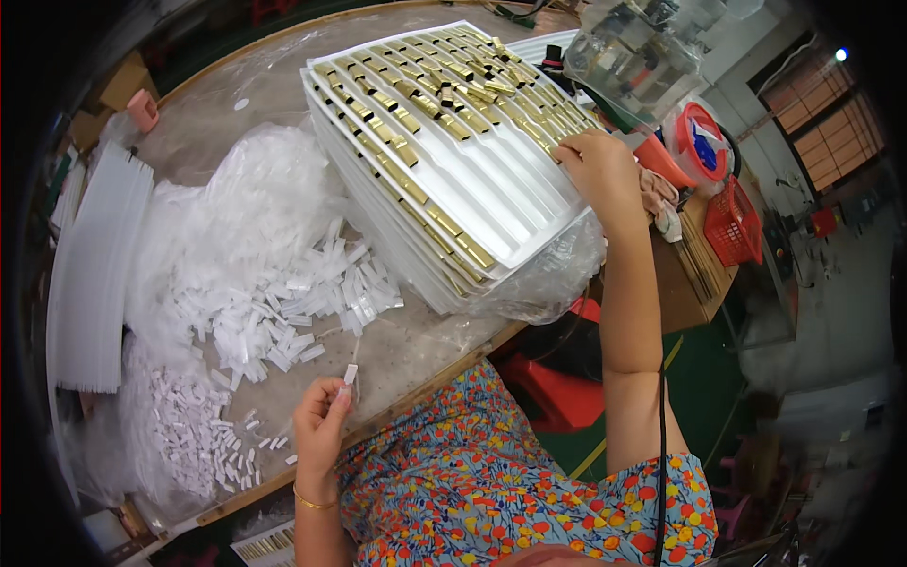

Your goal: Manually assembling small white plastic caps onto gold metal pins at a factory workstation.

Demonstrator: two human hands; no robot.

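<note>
My left hand (319, 422) is closed in a pinch near the table's front edge. Between its thumb and fingers a small white plastic piece (350, 374) stands upright. Farther right, my right hand (602, 170) reaches over the right side of a white ridged tray (449, 194). Its fingers are bent together at the end of a row of gold-coloured metal pieces (529, 130); what they grip is hidden. Short, flat gold pieces lie in the tray's grooves, some loose on top of others. Several similar trays are stacked under it.
Clear plastic strips (274, 326) lie heaped left of the trays beside a crumpled plastic bag (255, 189). Small white pieces (194, 430) are piled at the near left. Long white sheets (99, 274) stand at far left. Right of the trays are a red basket (732, 224) and a red-rimmed tub (701, 142).
</note>
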